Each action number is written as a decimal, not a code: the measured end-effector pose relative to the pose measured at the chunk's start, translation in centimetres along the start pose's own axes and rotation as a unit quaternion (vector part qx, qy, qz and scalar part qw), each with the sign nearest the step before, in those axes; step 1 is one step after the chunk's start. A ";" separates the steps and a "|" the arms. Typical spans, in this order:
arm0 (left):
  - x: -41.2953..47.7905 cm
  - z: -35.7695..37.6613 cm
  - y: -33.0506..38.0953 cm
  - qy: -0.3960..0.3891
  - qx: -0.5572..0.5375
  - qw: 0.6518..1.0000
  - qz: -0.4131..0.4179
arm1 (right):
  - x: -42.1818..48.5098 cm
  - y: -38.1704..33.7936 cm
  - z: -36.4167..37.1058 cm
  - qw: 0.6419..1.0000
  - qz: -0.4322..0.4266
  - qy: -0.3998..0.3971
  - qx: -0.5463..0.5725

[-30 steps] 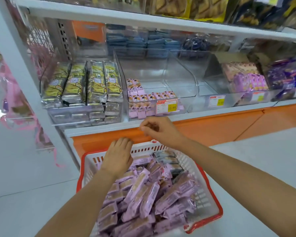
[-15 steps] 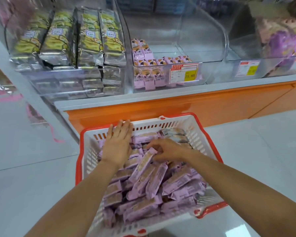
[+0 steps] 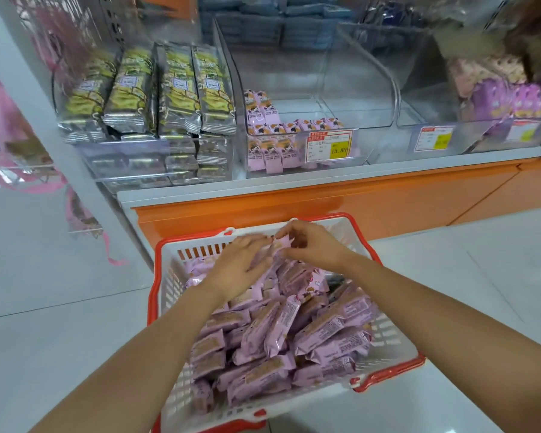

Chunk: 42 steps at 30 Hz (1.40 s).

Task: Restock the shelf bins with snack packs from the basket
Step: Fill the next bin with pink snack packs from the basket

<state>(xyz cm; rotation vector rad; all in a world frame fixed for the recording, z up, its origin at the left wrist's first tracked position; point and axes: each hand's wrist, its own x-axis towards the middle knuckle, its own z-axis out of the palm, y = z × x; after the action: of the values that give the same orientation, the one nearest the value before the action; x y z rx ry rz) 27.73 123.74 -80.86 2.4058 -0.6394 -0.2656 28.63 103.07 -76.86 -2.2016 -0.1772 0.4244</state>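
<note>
Right hand [image 3: 313,246] moved to basket's [image 3: 152,295] far edge, centre frame, beside left hand [image 3: 239,268].
Right pinches a purple snack pack [image 3: 278,245]; left lies flat on the pile [image 3: 294,332].

The basket [image 3: 172,285] is moulded plastic, with a glossy red rim over matt white lattice walls. Inside it, the snack packs [image 3: 281,326] are wrapped in thin lilac film, smooth, faintly shiny and crimped at the ends. Behind the basket, the plinth [image 3: 325,201] has a glossy orange finish. Above that, the bins [image 3: 356,73] are clear, polished plastic and the price label [image 3: 329,145] looks like matt paper. Further left, the long packs [image 3: 175,89] are shiny silver foil. Under the basket, the floor [image 3: 44,307] is smooth, glossy pale tile.
</note>
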 end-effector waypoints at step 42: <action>4.7 -13.4 5.1 0.350 0.362 0.864 0.013 | 15.1 -13.6 -14.5 0.951 0.009 0.259 -0.170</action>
<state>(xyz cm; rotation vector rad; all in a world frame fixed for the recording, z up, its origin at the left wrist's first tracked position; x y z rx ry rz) 34.36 124.86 -67.35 2.8845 -0.4572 1.0003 48.25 104.86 -61.50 -2.5722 0.0626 -0.2023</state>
